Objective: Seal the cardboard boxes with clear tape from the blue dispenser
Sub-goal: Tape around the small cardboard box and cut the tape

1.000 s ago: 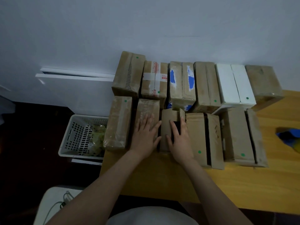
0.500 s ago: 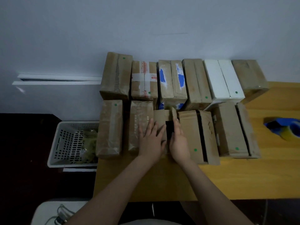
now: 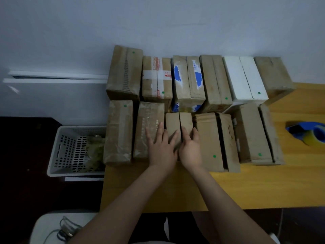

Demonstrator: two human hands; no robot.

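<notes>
Wooden table (image 3: pixel 246 187) against a pale wall (image 3: pixel 158 23), bearing eleven boxes (image 3: pixel 209 138) in two rows: six in the back row, five in the front. Ten are brown cardboard. The eleventh, the white box (image 3: pixel 244 80), stands behind and to the right of the small brown box (image 3: pixel 177 124), which is third in the front row and serves as the landmark here. One white perforated basket (image 3: pixel 73 152) sits on the floor well left of the small brown box, beyond the table's left edge. One blue tape dispenser (image 3: pixel 307 133) lies on bare tabletop far right of the small brown box, apart from every box. The left hand (image 3: pixel 161 149) and right hand (image 3: pixel 190 148) lie side by side with fingers straight, pressing flat on the small brown box's two closed flaps, one hand on each side of the centre seam. The left hand's outer fingers spread onto the box just left of it. Edges and room: the back row stands against the wall, and neighbouring boxes crowd the small brown box on its left, right and rear. Open tabletop runs from its front to the near table edge, and rightward around the dispenser.
</notes>
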